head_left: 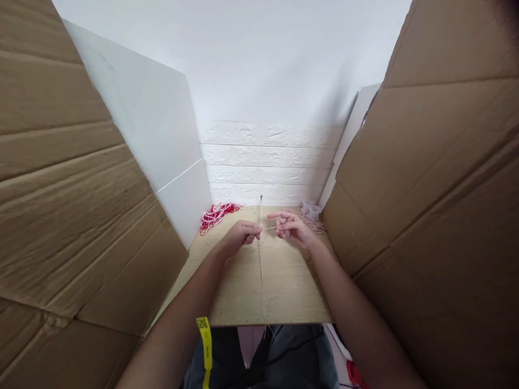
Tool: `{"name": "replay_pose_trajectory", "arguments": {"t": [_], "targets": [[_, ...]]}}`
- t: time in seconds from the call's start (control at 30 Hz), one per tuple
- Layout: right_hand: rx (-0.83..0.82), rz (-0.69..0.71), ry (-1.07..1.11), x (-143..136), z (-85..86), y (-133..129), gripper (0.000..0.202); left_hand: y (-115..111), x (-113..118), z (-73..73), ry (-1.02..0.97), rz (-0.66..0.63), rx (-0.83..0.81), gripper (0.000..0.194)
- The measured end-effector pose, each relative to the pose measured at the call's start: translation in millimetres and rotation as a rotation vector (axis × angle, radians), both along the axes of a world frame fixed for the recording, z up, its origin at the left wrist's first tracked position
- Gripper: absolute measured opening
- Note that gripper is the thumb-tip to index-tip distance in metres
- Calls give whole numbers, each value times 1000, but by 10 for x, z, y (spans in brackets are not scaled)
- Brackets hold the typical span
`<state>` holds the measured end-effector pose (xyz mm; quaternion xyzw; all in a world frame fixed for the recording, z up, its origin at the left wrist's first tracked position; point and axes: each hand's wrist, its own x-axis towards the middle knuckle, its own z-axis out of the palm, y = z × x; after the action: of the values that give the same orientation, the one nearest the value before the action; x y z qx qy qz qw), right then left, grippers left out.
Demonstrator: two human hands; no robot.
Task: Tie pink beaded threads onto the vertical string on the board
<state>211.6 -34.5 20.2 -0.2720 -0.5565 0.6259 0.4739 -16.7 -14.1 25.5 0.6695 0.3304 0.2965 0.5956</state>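
Note:
A pale cord (261,281) runs from a small dark fixing (261,197) at the back of the table toward me and hangs over the front edge. My left hand (243,236) pinches this cord near the middle of the table. To its right, my right hand (292,229) has its thumb and fingers closed on a thin thread (269,228), while the index finger points out to the left. The thread stretches taut between the two hands. A small slack loop of thread hangs just under the left fingertips.
Red and white cord (219,216) lies heaped at the back left of the wooden table (295,292). Pinkish cord (318,224) and small translucent cups (311,209) are at the back right. Cardboard panels (73,178) stand on both sides, with a white brick-patterned wall (271,156) behind.

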Motion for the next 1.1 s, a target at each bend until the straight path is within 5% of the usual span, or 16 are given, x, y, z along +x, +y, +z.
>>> {"name": "replay_pose_trajectory", "arguments": {"t": [0.33,0.6,0.77,0.93,1.1], "targets": [[22,-269,146,235,96,-20,45,105,-28,-90,0,42,20,36],[132,-456,118,526,205,-40,39,44,-51,26,101,61,76,47],[63,-512,-454,632,244,-71,24,6,-86,64,276,-82,122,45],[72,-411,-1158,699,2,-76,24,5,-122,38,426,-256,182,34],[213,-478,-1240,519,-54,-100,20,14,-134,57,481,-290,179,33]]}}
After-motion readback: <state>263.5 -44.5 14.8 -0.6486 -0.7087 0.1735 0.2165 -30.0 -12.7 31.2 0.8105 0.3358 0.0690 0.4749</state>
